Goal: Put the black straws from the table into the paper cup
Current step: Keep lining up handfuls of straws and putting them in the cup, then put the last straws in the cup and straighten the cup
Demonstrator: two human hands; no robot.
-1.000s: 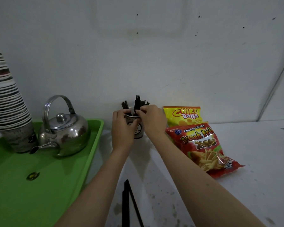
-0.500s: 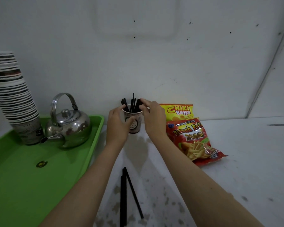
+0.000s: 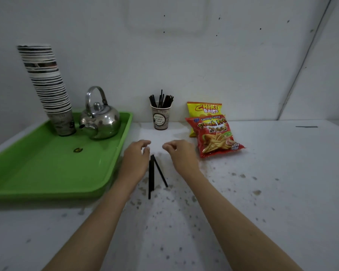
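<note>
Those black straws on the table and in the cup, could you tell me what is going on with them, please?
A person is moving black straws into the paper cup at the back of the table. A bunch of straws stands in it. Both hands are empty and open: the left hand and right hand hover either side of the last few loose straws on the table, not yet picked up.

A green tray (image 3: 47,173) lies at the left of the surface (image 3: 282,182). On its far end stand a tall stack of paper cups (image 3: 47,83) and a steel kettle (image 3: 100,120), side by side. Two snack bags, yellow (image 3: 204,108) and red (image 3: 216,135), overlap at right.
</note>
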